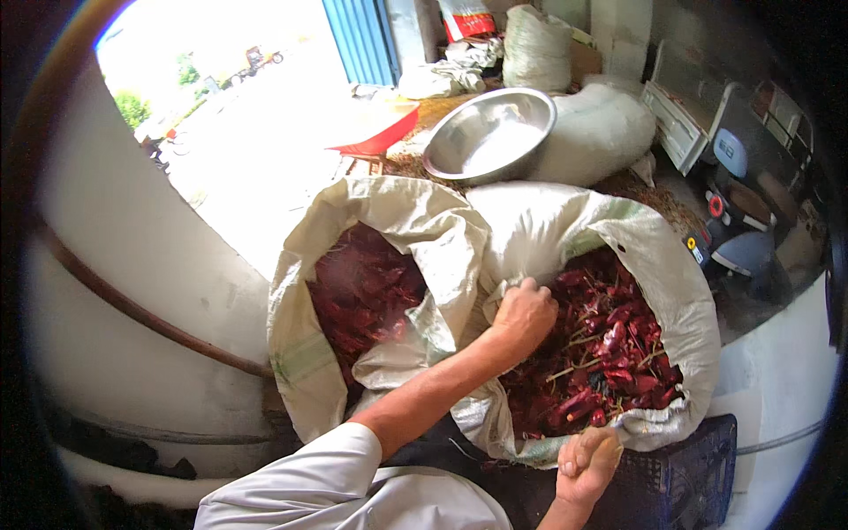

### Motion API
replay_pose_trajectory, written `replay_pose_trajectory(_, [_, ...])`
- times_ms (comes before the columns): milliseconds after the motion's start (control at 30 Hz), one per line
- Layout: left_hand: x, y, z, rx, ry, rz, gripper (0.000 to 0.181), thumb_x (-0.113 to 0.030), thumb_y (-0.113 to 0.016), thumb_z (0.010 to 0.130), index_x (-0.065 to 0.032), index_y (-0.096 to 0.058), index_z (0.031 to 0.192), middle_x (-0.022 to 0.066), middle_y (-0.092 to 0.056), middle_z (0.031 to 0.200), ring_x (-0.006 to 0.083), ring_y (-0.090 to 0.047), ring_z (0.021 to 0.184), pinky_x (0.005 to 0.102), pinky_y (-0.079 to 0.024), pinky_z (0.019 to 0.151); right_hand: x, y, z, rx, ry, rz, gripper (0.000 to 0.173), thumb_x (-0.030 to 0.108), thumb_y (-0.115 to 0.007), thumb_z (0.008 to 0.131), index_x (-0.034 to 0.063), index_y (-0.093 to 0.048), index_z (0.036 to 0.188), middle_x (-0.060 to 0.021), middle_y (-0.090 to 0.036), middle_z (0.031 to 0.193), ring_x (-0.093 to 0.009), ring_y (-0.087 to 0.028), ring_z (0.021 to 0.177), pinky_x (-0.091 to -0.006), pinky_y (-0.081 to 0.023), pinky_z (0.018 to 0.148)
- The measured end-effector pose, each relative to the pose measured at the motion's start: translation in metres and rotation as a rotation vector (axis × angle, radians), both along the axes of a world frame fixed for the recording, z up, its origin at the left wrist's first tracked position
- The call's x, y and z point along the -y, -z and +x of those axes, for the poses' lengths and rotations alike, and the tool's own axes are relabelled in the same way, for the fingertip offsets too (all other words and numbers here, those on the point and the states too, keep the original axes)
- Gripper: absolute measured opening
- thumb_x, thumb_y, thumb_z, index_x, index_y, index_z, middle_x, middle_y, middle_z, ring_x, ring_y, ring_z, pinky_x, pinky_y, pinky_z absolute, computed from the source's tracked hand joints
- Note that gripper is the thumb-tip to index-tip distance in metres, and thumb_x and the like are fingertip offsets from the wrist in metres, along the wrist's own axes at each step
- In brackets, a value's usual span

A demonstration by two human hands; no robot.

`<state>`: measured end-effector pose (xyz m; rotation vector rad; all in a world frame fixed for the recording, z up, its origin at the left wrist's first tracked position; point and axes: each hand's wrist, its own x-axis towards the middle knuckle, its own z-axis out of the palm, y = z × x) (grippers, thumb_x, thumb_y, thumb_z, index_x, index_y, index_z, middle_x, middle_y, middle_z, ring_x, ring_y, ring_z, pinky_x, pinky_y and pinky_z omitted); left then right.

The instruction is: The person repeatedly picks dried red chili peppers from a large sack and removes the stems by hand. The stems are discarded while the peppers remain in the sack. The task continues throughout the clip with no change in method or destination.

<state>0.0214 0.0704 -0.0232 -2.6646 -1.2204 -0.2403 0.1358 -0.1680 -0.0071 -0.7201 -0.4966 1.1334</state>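
Two open white woven sacks stand side by side before me. The right sack holds dried red chili peppers with stems among them; its rim is folded outward. The left sack holds a dark red mass of what look like chili peppers. My left hand grips the bunched cloth of the right sack's rim, between the two openings. My right hand is closed at the near rim of the right sack, its fingers curled; the cloth seems pinched there, partly hidden by the fingers.
Beneath the right sack is a dark plastic crate. Beyond the sacks lie a steel basin, a full white sack and a red basin. A scooter stands at the right. A pale wall with a pipe curves along the left.
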Motion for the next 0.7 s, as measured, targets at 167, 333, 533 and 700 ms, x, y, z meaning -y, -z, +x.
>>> replay_pose_trajectory(167, [0.017, -0.032, -0.014, 0.164, -0.005, -0.049, 0.011, -0.019, -0.063, 0.082, -0.0150, -0.069, 0.090, 0.0051, -0.059, 0.102, 0.0258, -0.045, 0.111, 0.0453, -0.037, 0.091, 0.001, 0.005, 0.000, 0.103, -0.029, -0.093, 0.033, 0.035, -0.058, 0.100, 0.0064, -0.051, 0.084, 0.0011, -0.047, 0.061, -0.011, -0.044, 0.046, -0.0244, -0.038, 0.044])
replay_pose_trajectory(333, [0.060, -0.065, -0.034, 0.463, 0.229, 0.101, 0.021, -0.018, -0.062, 0.079, -0.0093, -0.064, 0.098, 0.0067, -0.058, 0.101, 0.0249, -0.054, 0.101, 0.0437, -0.042, 0.085, -0.009, -0.003, -0.008, 0.321, 0.103, -0.229, 0.038, 0.041, -0.062, 0.095, 0.0023, -0.060, 0.096, 0.0001, -0.043, 0.061, -0.008, -0.037, 0.047, -0.0213, -0.028, 0.041])
replay_pose_trajectory(533, [0.127, -0.040, -0.042, 0.788, 0.501, -0.270, 0.027, -0.017, -0.064, 0.079, -0.0058, -0.061, 0.104, 0.0060, -0.057, 0.085, 0.0243, -0.056, 0.076, 0.0386, -0.044, 0.066, -0.017, 0.006, -0.017, 0.393, 0.157, -0.257, 0.044, 0.046, -0.059, 0.096, 0.0040, -0.061, 0.108, 0.0031, -0.052, 0.068, -0.005, -0.041, 0.051, -0.0199, -0.027, 0.043])
replay_pose_trajectory(700, [0.134, -0.027, -0.055, 0.798, 0.526, -0.325, 0.029, -0.015, -0.066, 0.077, -0.0034, -0.061, 0.104, 0.0074, -0.063, 0.092, 0.0253, -0.058, 0.079, 0.0374, -0.045, 0.070, -0.013, 0.008, -0.013, 0.709, 0.197, -0.233, 0.035, 0.035, -0.058, 0.097, 0.0026, -0.062, 0.110, 0.0003, -0.059, 0.078, -0.009, -0.047, 0.057, -0.0225, -0.036, 0.050])
